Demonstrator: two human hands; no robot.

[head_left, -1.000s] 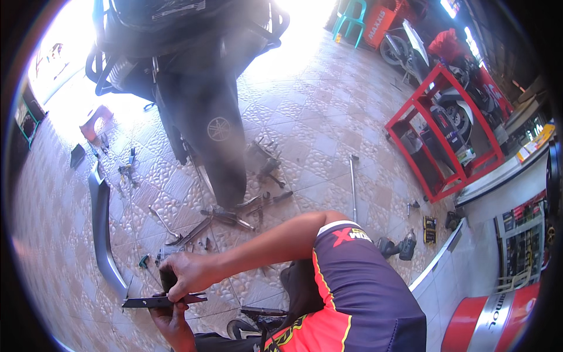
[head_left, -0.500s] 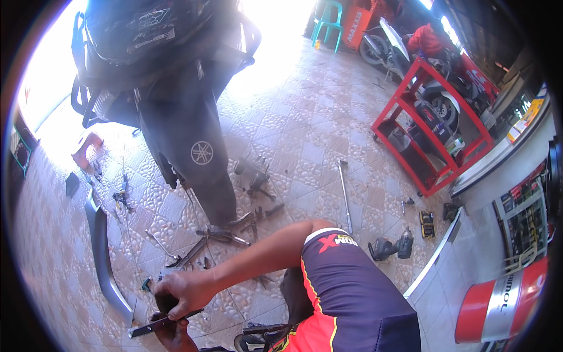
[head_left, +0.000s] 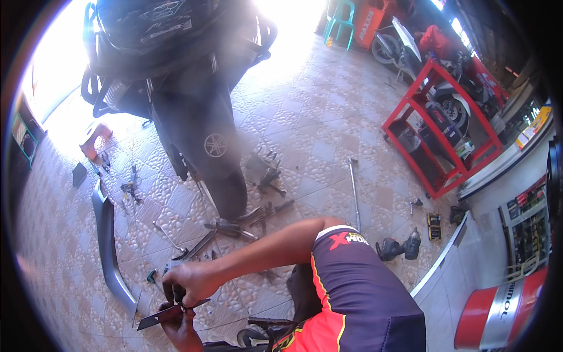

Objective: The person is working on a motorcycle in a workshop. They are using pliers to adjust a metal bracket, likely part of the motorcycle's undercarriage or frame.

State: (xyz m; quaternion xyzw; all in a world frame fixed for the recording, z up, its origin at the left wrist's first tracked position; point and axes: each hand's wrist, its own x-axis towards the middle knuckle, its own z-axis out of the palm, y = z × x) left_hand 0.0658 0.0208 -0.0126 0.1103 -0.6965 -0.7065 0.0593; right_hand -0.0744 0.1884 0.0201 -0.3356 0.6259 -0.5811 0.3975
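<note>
At the lower left my left hand (head_left: 183, 331) is closed around a flat dark strip (head_left: 153, 320) with a straight, squared end. What the strip belongs to does not show. Directly above it my right hand (head_left: 193, 283) bends down, its fingertips pinched together at the strip's upper side. Anything small between those fingertips is hidden. My right forearm (head_left: 264, 255) crosses in from the dark purple sleeve (head_left: 363, 276). A long curved silver-grey panel (head_left: 108, 252) lies on the floor left of my hands, its lower end close to the strip.
Scattered hand tools (head_left: 231, 227) lie on the tiled floor ahead of my hands, beside a dark-covered motorcycle (head_left: 199, 117). A long-handled wrench (head_left: 355, 190), a cordless drill (head_left: 400, 246), a red metal cart (head_left: 440, 129) and a red drum (head_left: 498, 311) are to the right.
My right hand has turned from lying over the strip to pinching down at it with its fingertips. The strip's outer end shows more plainly. The whole view has shifted slightly.
</note>
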